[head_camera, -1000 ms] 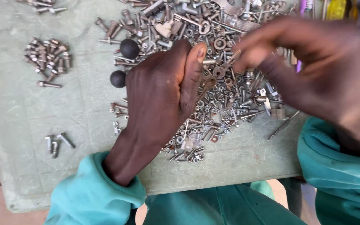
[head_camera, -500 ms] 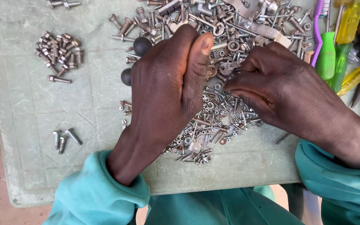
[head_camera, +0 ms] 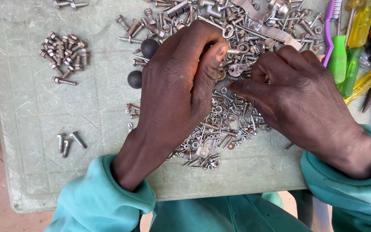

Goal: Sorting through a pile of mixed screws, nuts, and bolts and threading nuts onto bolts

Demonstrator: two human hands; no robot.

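Observation:
A big heap of mixed metal screws, bolts, nuts and washers [head_camera: 232, 124] covers the middle of a scratched pale green table [head_camera: 31, 172]. My left hand [head_camera: 179, 92] lies palm down on the heap, fingers curled among the parts, thumb pointing up near a small key [head_camera: 236, 68]. My right hand [head_camera: 297, 103] rests on the heap's right side, fingertips pressed together among the small pieces. What either hand pinches is hidden under the fingers. Both arms wear teal sleeves.
A sorted pile of short bolts [head_camera: 64, 52] sits at the upper left, three bolts [head_camera: 67, 141] lower left. Two black round knobs [head_camera: 142, 62] lie by my left hand. Green and yellow screwdrivers [head_camera: 348, 56] and a purple toothbrush [head_camera: 329, 25] line the right edge.
My right hand has dropped from above the heap onto it and drawn closer to the left hand. The camera view has shifted, showing the tools on the right.

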